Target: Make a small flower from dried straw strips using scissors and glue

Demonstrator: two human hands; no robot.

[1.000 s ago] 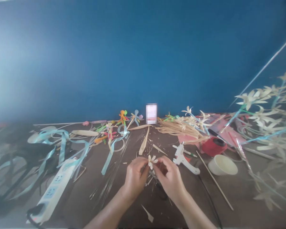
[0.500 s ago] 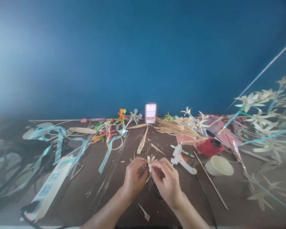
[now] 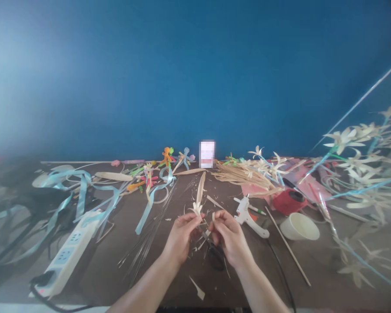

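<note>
From afar, I see the left hand (image 3: 178, 238) tightly pinching a pale flower (image 3: 196, 209), the right hand (image 3: 230, 238) a small pale piece (image 3: 213, 215), above scissors (image 3: 217, 257) toward the worktop's (image 3: 107, 269) front edge.

Cream flower (image 3: 197, 209), blue wall (image 3: 195, 78), brown table (image 3: 107, 267)

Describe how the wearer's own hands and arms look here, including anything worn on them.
The left hand and right hand are both bare, without gloves. No sleeve, watch or bracelet shows on either forearm. No rings can be made out.
</note>
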